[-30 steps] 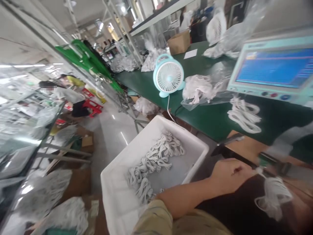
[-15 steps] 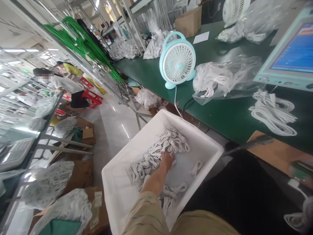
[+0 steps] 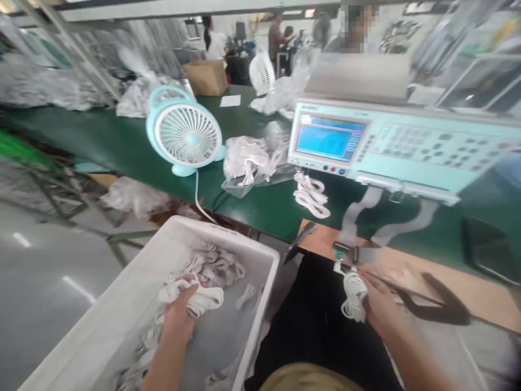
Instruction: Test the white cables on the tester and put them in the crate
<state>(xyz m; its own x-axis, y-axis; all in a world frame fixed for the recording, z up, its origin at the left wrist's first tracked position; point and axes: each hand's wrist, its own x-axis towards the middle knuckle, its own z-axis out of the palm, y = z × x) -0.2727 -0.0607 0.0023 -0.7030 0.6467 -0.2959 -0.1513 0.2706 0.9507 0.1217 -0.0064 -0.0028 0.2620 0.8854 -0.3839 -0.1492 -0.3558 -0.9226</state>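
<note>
My left hand (image 3: 178, 317) is inside a white plastic bin (image 3: 134, 282) and is closed on a coiled white cable bundle (image 3: 194, 296), lifted a little above the other bundles (image 3: 211, 266) in the bin. My right hand (image 3: 380, 304) is at the front of a wooden board (image 3: 407, 271) and grips another coiled white cable bundle (image 3: 353, 296), whose end sits at a small green connector fixture (image 3: 344, 252). A pale green tester with a blue screen (image 3: 329, 138) stands just behind.
On the green bench (image 3: 101, 141) stand a light blue desk fan (image 3: 184, 132), a clear bag of white cables (image 3: 250, 157) and a loose cable coil (image 3: 311, 195). A cardboard box (image 3: 205, 76) and more bags lie further back. People stand in the background.
The view has swung right toward the tester. My left hand, which was reaching among the bundles, has closed on one and raised it. My right hand with its bundle has come into view.
</note>
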